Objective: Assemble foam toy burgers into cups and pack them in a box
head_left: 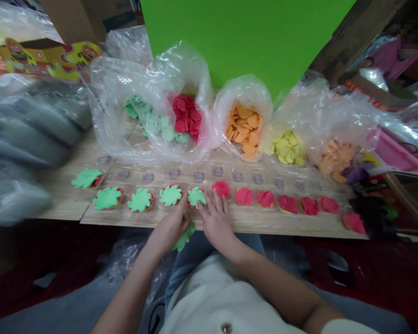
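Observation:
My left hand (170,225) is curled over a frilly green dough piece (184,237), which sticks out below the palm at the board's front edge. My right hand (215,220) lies spread on the wooden board (230,222), its fingertips at a green-topped round (197,197) and close to a red-topped round (221,189). Further green-topped rounds (141,200) run along the row to the left. Red-topped rounds (264,199) continue to the right. Small grey pads (198,176) fill the row behind.
Clear plastic bags along the back hold green (153,120), red (186,116), orange (244,130), yellow (285,147) and peach (334,160) dough pieces. A green board (244,37) stands behind them. Grey wrapped packs (31,125) lie at left. A person's sleeve (386,58) shows at upper right.

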### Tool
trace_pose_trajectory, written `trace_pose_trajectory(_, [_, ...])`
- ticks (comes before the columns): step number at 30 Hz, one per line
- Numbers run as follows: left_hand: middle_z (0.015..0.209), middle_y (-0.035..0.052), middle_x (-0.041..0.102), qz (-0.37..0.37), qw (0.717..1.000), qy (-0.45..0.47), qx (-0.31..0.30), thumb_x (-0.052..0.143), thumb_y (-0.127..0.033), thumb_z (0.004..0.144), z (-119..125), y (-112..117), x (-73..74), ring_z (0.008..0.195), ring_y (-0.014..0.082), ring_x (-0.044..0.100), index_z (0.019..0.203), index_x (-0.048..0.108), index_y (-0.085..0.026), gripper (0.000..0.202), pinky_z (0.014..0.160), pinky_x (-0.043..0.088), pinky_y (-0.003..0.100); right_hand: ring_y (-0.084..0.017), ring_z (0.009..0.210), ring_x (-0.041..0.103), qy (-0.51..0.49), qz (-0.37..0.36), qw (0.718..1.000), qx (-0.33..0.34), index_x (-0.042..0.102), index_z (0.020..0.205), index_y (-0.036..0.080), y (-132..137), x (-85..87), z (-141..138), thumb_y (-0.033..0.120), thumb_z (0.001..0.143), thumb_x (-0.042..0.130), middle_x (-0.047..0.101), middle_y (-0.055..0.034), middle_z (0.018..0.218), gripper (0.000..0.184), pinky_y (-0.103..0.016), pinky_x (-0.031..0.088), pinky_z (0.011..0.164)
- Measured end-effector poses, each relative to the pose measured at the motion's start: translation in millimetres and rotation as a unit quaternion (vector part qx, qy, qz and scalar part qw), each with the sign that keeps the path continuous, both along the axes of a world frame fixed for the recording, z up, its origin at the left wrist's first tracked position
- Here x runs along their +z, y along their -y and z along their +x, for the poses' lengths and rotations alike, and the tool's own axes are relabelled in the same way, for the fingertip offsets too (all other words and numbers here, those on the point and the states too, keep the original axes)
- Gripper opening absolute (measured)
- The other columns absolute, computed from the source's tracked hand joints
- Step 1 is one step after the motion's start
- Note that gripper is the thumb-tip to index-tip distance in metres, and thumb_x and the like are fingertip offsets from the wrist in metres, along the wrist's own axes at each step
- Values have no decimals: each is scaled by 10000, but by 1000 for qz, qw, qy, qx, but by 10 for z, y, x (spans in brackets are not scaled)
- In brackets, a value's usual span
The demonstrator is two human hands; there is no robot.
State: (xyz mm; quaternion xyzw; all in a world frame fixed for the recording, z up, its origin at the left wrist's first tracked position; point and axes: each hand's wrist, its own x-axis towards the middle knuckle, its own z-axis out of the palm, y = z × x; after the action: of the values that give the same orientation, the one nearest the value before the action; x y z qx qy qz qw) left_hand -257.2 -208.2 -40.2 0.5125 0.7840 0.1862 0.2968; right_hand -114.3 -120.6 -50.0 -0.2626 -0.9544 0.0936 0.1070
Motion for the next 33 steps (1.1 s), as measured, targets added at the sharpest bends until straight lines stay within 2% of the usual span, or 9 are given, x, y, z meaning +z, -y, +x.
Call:
trace_pose_trajectory(7, [823, 83, 644, -11, 997, -65, -27, 396, -203, 817, 144, 76, 56, 692, 194, 611, 1401, 8, -187, 701, 610, 380, 250, -283, 1332, 7, -9, 11, 999, -37, 425, 1284, 218, -64, 21, 27, 136, 842, 420, 303, -68, 1406, 450, -526, 93, 1044])
trace_pose_trajectory(10, [892, 99, 657, -41, 993, -92, -66, 385, -179, 813, 236, 115, 65, 766, 213, 627, 1398, 75, -226, 664, 637, 388, 262, -297, 1331, -11, 1, 23, 998, -61, 449, 1266, 199, -154, 39, 68, 115, 828, 423, 299, -97, 1404, 446, -546, 83, 1035])
trace_pose_trajectory(12, [904, 106, 662, -61, 989, -105, -79, 387, -172, 807, 257, 120, 63, 780, 220, 630, 1394, 111, -231, 652, 648, 394, 270, -304, 1329, 4, 18, 25, 999, -41, 459, 1256, 184, -197, 54, 65, 122, 826, 432, 304, -114, 1399, 435, -552, 81, 1032])
trace_pose_trajectory(19, [866, 143, 668, -60, 986, -138, -69, 365, -169, 811, 116, 56, 133, 749, 241, 638, 1399, 27, -143, 679, 640, 409, 288, -291, 1331, 31, 21, 29, 999, -6, 433, 1274, 250, -368, 82, -59, 98, 811, 451, 289, -89, 1409, 487, -520, 148, 1027])
trace_pose_trajectory(25, [1042, 188, 612, -28, 996, -71, -54, 421, -165, 788, -68, 19, 248, 897, 259, 602, 1370, 204, -128, 623, 744, 415, 332, -296, 1325, 74, -16, -3, 1000, -12, 487, 1226, 179, -415, 75, -68, 94, 825, 433, 306, -115, 1398, 414, -534, 155, 1026])
trace_pose_trajectory(27, [982, 129, 628, 29, 999, -21, 6, 424, -247, 816, -71, 9, 324, 850, 225, 604, 1347, 255, -163, 563, 736, 425, 320, -275, 1303, 176, -86, -51, 995, -29, 477, 1233, 162, -376, 170, -22, 113, 835, 423, 371, -118, 1357, 405, -495, 190, 1033])
trace_pose_trajectory(29, [899, 70, 629, 95, 992, 52, 69, 421, -335, 830, -16, -41, 393, 786, 186, 602, 1309, 309, -189, 513, 711, 440, 298, -236, 1198, 374, -157, -173, 972, -36, 463, 1239, 157, -321, 267, 36, 180, 851, 430, 488, -117, 1246, 390, -418, 328, 977])
trace_pose_trajectory(31, [857, 46, 618, 145, 975, 131, 103, 422, -379, 830, 83, -138, 424, 744, 160, 595, 1261, 365, -183, 477, 670, 452, 270, -188, 951, 555, -190, -360, 913, -22, 524, 1159, 165, -285, 315, 92, 281, 856, 442, 605, -84, 1031, 334, -325, 472, 792])
trace_pose_trajectory(33, [866, 47, 616, 162, 965, 168, 117, 433, -397, 823, 183, -263, 398, 722, 149, 591, 1222, 408, -175, 457, 633, 454, 254, -144, 716, 586, -213, -508, 833, -40, 591, 996, 164, -315, 299, 147, 348, 832, 472, 623, -34, 818, 274, -252, 493, 602])
